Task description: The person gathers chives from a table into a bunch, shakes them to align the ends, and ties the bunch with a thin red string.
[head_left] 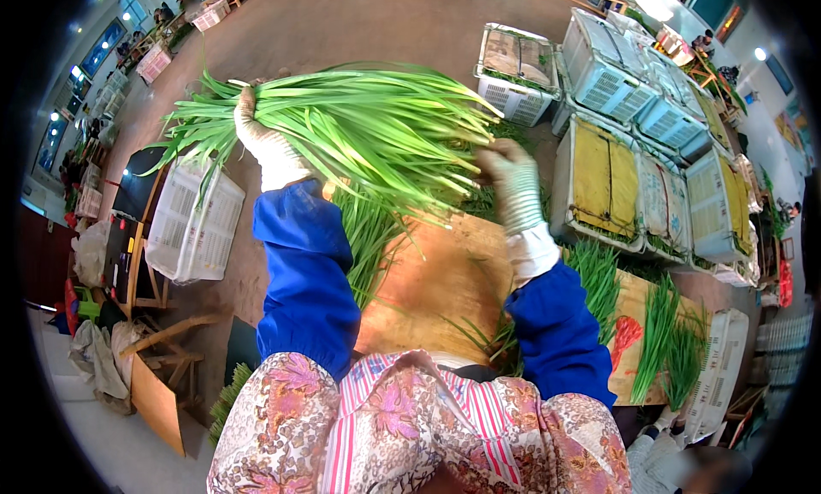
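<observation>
A big bundle of garlic chives [368, 122], long flat green leaves with pale stalk ends, is held up crosswise above a wooden board [436, 280]. My left hand [254, 133], in a pale glove, is closed around the bundle near its leafy left end. At the stalk ends on the right is my gloved right hand [510, 173], its fingers curled in. Motion blurs those fingertips, and what they pinch cannot be made out. More chives [368, 237] lie on the board beneath the bundle, along its left side.
White crates [616, 75], several covered with yellow or pale sheets, are stacked at the right. Another white crate [197, 220] stands at the left. Beside my right arm, chive bunches [654, 340] and a red tie bundle [626, 333] lie on a board. A co-worker's hand [667, 419] shows lower right.
</observation>
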{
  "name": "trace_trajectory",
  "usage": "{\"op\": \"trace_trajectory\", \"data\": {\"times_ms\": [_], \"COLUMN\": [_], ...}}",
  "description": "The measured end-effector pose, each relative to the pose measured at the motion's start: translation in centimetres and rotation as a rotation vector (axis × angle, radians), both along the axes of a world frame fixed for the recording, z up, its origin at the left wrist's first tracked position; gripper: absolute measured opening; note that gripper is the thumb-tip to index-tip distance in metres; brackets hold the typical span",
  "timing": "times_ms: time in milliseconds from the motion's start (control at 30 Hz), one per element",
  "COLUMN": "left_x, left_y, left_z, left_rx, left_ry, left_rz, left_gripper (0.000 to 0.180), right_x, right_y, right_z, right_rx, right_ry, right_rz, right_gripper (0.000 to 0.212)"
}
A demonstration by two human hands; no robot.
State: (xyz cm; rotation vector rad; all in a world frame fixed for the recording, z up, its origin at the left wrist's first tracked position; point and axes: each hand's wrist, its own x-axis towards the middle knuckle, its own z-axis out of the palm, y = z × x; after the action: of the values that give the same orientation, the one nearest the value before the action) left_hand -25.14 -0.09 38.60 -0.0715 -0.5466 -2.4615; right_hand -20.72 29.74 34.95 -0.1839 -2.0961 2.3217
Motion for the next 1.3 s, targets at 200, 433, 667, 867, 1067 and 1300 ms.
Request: {"op": "trace_trajectory", "data": {"times_ms": [200,433,667,867,1067,1300], "left_x": [1.1,1.7,1.4,1.5,1.3,1.5], "left_y": [-0.5,3.0,0.8,-0.1,0.4,0.0], "left_z": [1.4,3.6,2.2,2.0,2.0,1.6], "left_rx": [-0.029,-0.039,-0.069,-0.043,0.003,-0.006], "left_ry": [0.014,0.034,0.003,0.014,0.022,-0.055], "left_rz": [0.036,-0.003,0.059,0.048,0.044,-0.062], "left_gripper": [0.022,0.022,0.02,0.023,0.021,0.035], "right_x": [1.5,2.4,1.9,-1.0,0.6,-1.2], "right_y": [4.6,-3.6,-0.4,7.9,1.9,2.4], "right_z": [-0.1,-1.1,-4.2,-1.9,1.0,-1.7], "right_rx": [0.44,0.489,0.691,1.011,0.731,0.155], "right_ry": [0.377,0.203,0.487,0.42,0.568,0.262], "right_rz": [-0.08,0.385,-0.121,-0.116,0.131,-0.013], "right_gripper": [0.014,0.018,0.01,0.017,0.02,0.027]}}
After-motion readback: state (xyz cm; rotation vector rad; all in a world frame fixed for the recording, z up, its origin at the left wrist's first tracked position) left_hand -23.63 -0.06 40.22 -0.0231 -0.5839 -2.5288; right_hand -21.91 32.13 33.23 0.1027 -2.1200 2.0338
